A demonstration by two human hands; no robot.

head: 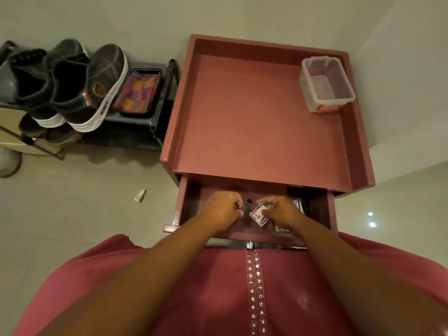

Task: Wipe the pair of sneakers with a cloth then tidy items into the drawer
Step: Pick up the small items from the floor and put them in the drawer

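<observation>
Tidying: both hands are reaching into the open drawer [186, 202].
Left hand [221, 209]: fingers are pinching a small dark thing [247, 206].
Right hand [278, 210]: fingers are pinching a little box [259, 215], tilted, just beside the left hand.
Sneakers [80, 83]: sitting on the rack, far left.

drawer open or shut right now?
Open: the drawer is pulled out under the cabinet top, both hands inside it.

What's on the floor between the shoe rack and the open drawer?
In the head view, one small white bottle lies on the tiled floor, between the shoe rack and the open drawer. Otherwise that stretch is bare.
</observation>
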